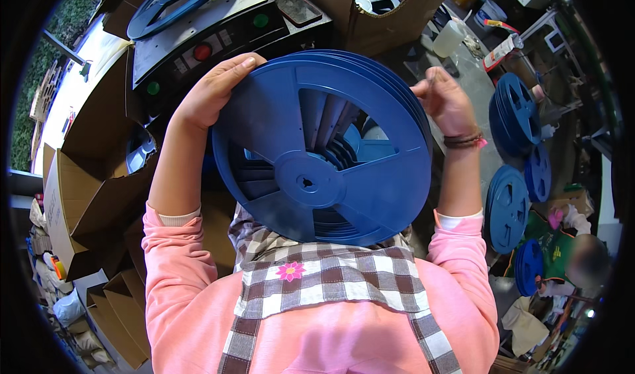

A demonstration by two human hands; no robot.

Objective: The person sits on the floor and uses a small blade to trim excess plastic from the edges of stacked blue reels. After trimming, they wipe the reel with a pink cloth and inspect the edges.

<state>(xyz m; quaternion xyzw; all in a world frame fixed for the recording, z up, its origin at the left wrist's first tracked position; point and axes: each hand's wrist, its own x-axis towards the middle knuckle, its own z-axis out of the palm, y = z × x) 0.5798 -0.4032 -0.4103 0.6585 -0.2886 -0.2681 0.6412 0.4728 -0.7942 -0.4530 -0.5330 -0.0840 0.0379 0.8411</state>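
Upright in front of my body stands a stack of large blue plastic reels (383, 195), their round faces turned toward me. Wide cut-outs in the front reel show the other reels behind it, and a small keyed hole sits at its hub. My left hand (221, 86) grips the stack's upper left rim, thumb along the edge and the other fingers hidden behind. Beside the upper right rim, my right hand (448, 103) is raised with its fingers curled in. Whatever those fingers pinch, if anything, is too small to make out.
A dark machine panel (215, 43) with red and green buttons lies beyond the stack, another blue reel (173, 3) on top. Open cardboard boxes (92, 189) stand at left, and one box (390, 23) at the back. More blue reels (508, 208) are at right, near a person in green (549, 248).
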